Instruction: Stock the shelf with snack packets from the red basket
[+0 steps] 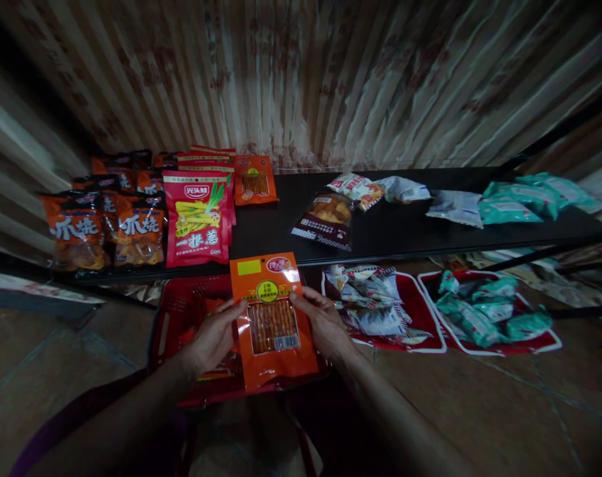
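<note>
An orange snack packet [275, 324] with a clear window showing brown sticks is held upright between both hands, in front of the shelf edge. My left hand [214, 338] grips its left edge, and my right hand [323, 321] grips the right edge with the thumb on the front. Below it sits a red basket [174, 311] with more packets inside, partly hidden by my hands. A similar orange packet [255, 180] stands at the back of the shelf, beside a row of pink-red snack packets [197, 218].
Black-and-orange snack bags [79, 232] stand at the left of the black shelf [276, 232]. A brown bag [325, 218], several white packets [405, 189] and teal packets [512, 204] lie farther right. Red baskets with white rims [443, 331] hold white and teal packets below.
</note>
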### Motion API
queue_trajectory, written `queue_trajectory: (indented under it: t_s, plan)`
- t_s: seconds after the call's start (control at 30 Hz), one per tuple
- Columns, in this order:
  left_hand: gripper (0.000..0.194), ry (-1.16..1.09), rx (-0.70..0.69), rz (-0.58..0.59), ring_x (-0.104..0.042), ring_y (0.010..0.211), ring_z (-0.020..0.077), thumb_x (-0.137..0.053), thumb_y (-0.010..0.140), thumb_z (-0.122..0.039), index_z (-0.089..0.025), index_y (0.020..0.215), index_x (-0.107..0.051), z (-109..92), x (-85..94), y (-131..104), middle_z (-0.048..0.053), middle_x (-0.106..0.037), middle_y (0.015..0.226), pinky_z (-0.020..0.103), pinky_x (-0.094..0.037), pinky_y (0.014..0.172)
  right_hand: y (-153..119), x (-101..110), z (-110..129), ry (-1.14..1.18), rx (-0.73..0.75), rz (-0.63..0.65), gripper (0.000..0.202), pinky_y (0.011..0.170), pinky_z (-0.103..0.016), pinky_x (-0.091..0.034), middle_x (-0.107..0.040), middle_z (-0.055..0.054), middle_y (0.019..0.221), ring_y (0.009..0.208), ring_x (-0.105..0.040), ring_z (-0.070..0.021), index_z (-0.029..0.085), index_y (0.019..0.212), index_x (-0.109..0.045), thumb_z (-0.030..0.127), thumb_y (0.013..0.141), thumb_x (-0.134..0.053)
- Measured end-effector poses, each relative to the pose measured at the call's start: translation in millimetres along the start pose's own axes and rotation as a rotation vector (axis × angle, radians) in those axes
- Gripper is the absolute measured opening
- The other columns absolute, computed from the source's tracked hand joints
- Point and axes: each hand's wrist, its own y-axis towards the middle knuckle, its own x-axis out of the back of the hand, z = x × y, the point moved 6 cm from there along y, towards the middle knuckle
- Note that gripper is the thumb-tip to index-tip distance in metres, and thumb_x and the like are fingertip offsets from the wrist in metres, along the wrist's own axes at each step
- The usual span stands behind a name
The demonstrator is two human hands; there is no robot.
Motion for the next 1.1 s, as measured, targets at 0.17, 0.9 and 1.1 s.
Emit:
queue_trajectory:
  t_s: [0.17, 0.9, 1.1]
  plan:
    - [0.024, -0.051, -0.145, -0.139, -0.066, 0.095, 0.0239, -0.071, 0.069, -0.016, -0.013, 0.092, -0.065, -25, -0.9, 1, 0.008, -0.073, 0.092, 0.038, -0.049, 0.091, -2, -8, -8, -0.027, -0.036, 0.049, 0.032, 0.069, -0.035, -0.052, -0.074, -0.003, 0.085, 0.077, -0.068, -0.0225, 0.022, 0.089, -0.070, 0.039, 0.063, -0.077]
    - [0.017, 0.064, -0.064, -0.056, -0.069, 0.074, 0.0195, -0.066, 0.073, -0.018, -0.012, 0.089, -0.067, -22, 4.6, 12, 0.009, -0.073, 0.082, 0.028, -0.052, 0.069, 4, -5, -14, 0.023, -0.030, -0.013, 0.034, 0.070, -0.034, -0.052, -0.074, -0.001, 0.083, 0.076, -0.068, -0.0217, 0.023, 0.088, -0.068, 0.043, 0.062, -0.077]
    - [0.026, 0.172, 0.006, -0.058, -0.069, 0.078, 0.0203, -0.071, 0.068, -0.015, -0.014, 0.094, -0.065, -6, 7.4, 4, 0.007, -0.073, 0.087, 0.031, -0.054, 0.072, 13, 4, -8, 0.031, 0.096, -0.037, 0.029, 0.079, -0.032, -0.050, -0.073, 0.002, 0.088, 0.081, -0.067, -0.0182, 0.025, 0.091, -0.068, 0.037, 0.066, -0.075]
